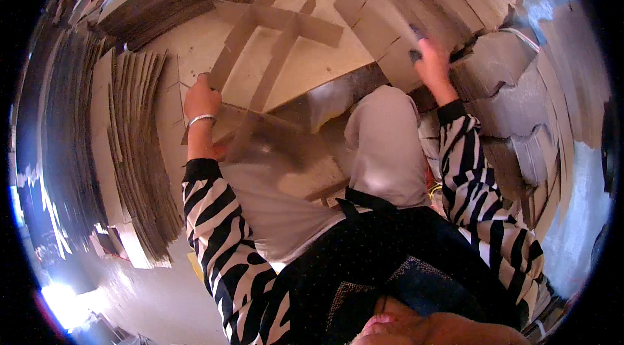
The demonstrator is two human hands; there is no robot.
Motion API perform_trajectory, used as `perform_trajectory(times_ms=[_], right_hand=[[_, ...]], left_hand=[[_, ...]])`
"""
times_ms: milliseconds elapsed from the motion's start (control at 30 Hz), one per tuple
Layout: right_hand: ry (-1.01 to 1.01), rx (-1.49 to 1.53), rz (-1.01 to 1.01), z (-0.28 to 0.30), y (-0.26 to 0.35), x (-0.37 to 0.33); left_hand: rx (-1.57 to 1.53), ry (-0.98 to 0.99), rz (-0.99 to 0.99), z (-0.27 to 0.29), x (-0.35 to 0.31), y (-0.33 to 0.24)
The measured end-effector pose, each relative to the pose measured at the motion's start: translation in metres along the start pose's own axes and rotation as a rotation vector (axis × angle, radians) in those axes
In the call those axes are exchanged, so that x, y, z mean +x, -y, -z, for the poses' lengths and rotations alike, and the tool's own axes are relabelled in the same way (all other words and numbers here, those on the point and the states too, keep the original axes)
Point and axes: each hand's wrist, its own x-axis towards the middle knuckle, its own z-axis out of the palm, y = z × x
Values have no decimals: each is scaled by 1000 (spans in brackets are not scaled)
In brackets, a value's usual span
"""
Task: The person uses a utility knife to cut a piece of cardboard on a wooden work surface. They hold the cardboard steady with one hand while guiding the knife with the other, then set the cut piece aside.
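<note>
On a low board [188,39] in front of me lies a brown cardboard divider [276,62], its slotted strips crossing one another on edge. My left hand [201,101], with a pale bracelet at the wrist, is closed on the near left end of one strip. My right hand [434,62] is over the stacked sheets to the right. Dark covers sit on its thumb and forefinger. A motion-blurred cardboard strip [387,10] reaches away from these fingertips and seems pinched between them; its outline is smeared.
Slotted cardboard sheets [370,26] lie under the right hand. Bundled strips [162,0] are stacked at the far left, and a row of upright sheets [143,150] stands left of me. More cardboard piles [500,78] crowd the right. My bent knee [387,124] is beside the board's near edge.
</note>
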Motion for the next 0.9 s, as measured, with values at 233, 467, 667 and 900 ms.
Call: perform_trajectory(times_ms=[233,467,667,900], right_hand=[[5,601,218,56,150,59],[495,952,245,-18,212,92],[383,703,401,-14,209,82],[197,507,560,-24,243,46]], left_hand=[[15,-44,66,-16,5,31],[9,-63,0,-8,12,0],[-49,-108,3,-15,7,9],[8,-98,34,-24,12,20]])
